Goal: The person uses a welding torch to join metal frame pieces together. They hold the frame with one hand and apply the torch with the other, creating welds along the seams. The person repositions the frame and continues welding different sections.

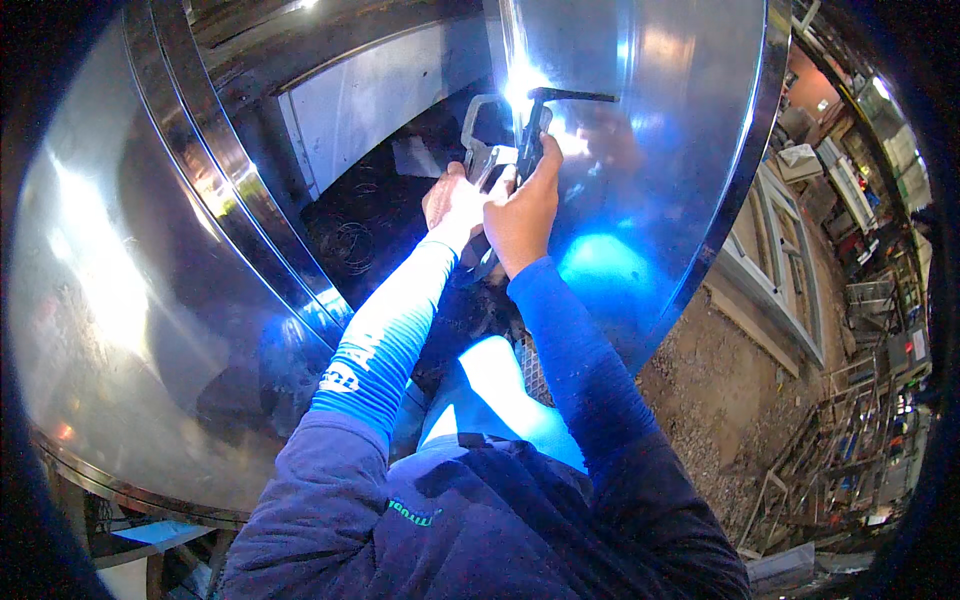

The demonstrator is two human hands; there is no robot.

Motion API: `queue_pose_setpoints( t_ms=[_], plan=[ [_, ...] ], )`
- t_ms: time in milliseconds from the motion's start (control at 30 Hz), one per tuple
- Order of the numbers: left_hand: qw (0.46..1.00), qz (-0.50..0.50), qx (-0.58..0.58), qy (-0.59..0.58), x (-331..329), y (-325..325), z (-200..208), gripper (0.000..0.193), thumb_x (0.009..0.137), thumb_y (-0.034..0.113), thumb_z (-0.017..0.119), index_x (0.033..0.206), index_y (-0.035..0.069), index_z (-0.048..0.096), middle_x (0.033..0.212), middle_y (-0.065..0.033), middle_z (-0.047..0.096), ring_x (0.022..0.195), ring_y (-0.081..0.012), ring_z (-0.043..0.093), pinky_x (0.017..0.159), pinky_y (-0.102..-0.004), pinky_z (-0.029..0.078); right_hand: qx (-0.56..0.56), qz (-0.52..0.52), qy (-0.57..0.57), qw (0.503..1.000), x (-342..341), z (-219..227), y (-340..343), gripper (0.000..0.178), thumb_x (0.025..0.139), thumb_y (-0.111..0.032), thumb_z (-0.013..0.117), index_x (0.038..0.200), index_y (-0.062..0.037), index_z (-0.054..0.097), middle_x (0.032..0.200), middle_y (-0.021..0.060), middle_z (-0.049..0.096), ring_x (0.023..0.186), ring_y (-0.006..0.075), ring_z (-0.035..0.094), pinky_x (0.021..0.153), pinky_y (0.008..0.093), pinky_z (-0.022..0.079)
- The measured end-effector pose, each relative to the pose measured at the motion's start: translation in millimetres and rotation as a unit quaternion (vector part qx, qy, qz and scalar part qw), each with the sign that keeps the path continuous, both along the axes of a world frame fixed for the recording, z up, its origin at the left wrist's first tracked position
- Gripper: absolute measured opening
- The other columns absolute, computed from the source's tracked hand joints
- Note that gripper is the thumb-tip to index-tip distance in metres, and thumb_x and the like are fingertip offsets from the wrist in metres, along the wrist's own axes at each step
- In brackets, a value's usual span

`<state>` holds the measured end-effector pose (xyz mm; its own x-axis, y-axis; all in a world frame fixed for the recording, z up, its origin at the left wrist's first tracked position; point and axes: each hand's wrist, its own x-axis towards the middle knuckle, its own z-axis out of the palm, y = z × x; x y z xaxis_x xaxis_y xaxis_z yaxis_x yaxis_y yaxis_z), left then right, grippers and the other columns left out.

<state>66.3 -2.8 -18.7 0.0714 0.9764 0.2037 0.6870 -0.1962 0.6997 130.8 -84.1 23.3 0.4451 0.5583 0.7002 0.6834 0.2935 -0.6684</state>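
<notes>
My right hand point(528, 215) is closed around the black handle of a welding torch point(534, 128), whose long back cap points right. A glaring white-blue arc shines beside the torch head, at the upright edge of a polished metal panel point(690, 120). My left hand point(455, 203) grips a silver locking C-clamp point(472, 122), its curved jaw reaching up just left of the arc. Both hands are close together, almost touching. Glare hides what the clamp's jaw bears on.
Another large shiny metal panel point(130, 300) curves along the left, edged by metal strips point(215, 170). A pale plate point(390, 95) stands in the dark recess behind. To the right lie gravelly ground point(715, 410), a metal frame point(790, 260) and cluttered racks point(840, 450).
</notes>
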Motion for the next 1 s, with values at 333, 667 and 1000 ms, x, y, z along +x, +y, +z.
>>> queue_pose_setpoints(
  t_ms=[333, 667, 1000],
  plan=[
    [0.995, 0.014, 0.093, 0.019, 3.8, 2.4, -17.9, 0.035, 0.075, 0.021, 0.070, 0.100, -0.002, 0.059, 0.099, -0.0246, 0.070, 0.092, -0.0408, 0.070, 0.082, -0.0481, 0.056, 0.062, -0.010, 0.032, 0.998, 7.2, -8.5, -4.3, 0.062, 0.088, 0.001, 0.057, 0.144, 0.0045, 0.031, 0.139, 0.0323, 0.045, 0.127, 0.0500, 0.048, 0.109, 0.0473, 0.038],
    [0.987, 0.008, 0.153, 0.042, 6.5, 8.4, -32.3, 0.041, 0.073, 0.019, 0.072, 0.103, -0.004, 0.057, 0.105, -0.0247, 0.065, 0.102, -0.0421, 0.063, 0.090, -0.0488, 0.052, 0.079, -0.034, -0.009, 0.996, 17.8, -44.5, -28.5, 0.062, 0.090, 0.002, 0.058, 0.144, 0.0000, 0.030, 0.125, 0.0296, 0.056, 0.110, 0.0383, 0.061, 0.100, 0.0427, 0.045],
    [0.993, -0.041, 0.104, 0.036, -3.1, 2.2, -92.0, 0.046, 0.073, 0.017, 0.071, 0.109, -0.007, 0.055, 0.113, -0.0277, 0.061, 0.111, -0.0448, 0.057, 0.098, -0.0488, 0.047, 0.012, -0.015, 0.074, 0.997, 14.3, -41.6, -34.4, 0.061, 0.088, -0.001, 0.060, 0.143, 0.0042, 0.034, 0.139, 0.0295, 0.046, 0.128, 0.0467, 0.048, 0.110, 0.0450, 0.037]
  ],
)
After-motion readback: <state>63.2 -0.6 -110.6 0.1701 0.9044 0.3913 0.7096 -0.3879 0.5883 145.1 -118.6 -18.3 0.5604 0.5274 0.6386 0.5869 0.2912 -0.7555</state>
